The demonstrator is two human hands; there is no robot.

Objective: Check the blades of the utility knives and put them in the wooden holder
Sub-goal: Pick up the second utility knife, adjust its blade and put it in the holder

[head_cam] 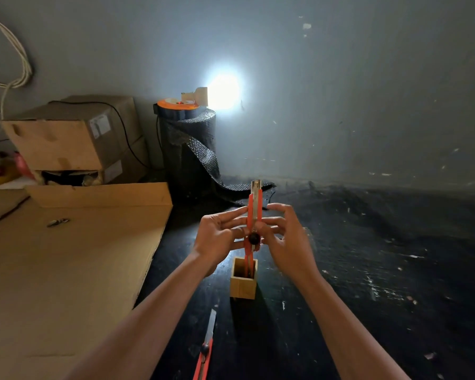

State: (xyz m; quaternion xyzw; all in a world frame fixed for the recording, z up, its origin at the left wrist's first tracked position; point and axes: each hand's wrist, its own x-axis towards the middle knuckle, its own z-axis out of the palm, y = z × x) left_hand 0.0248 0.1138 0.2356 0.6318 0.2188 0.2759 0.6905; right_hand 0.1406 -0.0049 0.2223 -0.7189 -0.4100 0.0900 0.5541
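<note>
Orange-red plastic utility knife with a black round knob (254, 215); pale tan wooden square holder (243, 281); black scuffed tabletop flecked white (368, 256); brown flat cardboard sheet (66, 256); grey wall (340, 91).

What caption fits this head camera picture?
Both hands, left and right, hold an orange knife upright above a wooden holder.

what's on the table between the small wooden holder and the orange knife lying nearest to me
Nothing: in the head view, the stretch between the square wooden holder and the orange utility knife with its blade out is bare black tabletop.
</note>
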